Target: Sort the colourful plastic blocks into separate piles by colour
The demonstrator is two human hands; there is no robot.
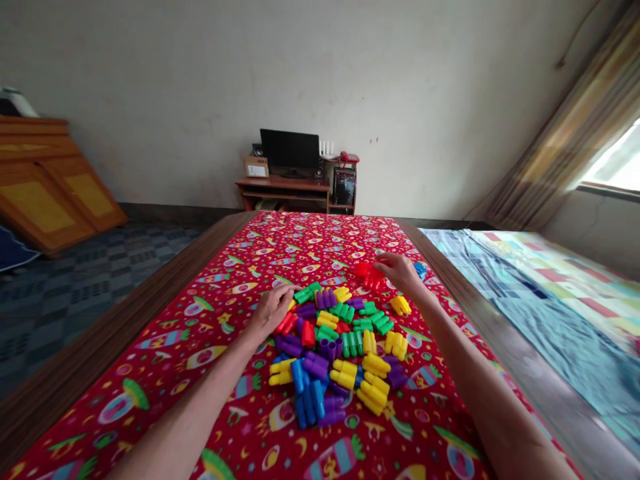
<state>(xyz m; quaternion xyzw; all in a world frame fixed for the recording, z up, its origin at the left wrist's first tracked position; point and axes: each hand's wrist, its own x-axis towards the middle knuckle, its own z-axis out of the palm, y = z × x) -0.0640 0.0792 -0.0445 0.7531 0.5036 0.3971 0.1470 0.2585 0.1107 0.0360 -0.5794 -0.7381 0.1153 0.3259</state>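
Observation:
My left hand rests at the left edge of a heap of plastic building blocks, its fingers loosely bent over the blocks. Nearest its fingertips lies a green block; a red block sits just below the palm. What is under the palm is mostly hidden. Farther out to the right, my right hand is closed at a red block, thumb and fingers bent around its edge. Another red block is beside it. The heap also holds purple blocks, yellow blocks and blue blocks.
A red patterned cloth covers the table. A blue block lies beyond my right wrist, and a yellow block lies apart from the heap. Behind stand a desk with a monitor, a wooden cabinet and, at right, a bed.

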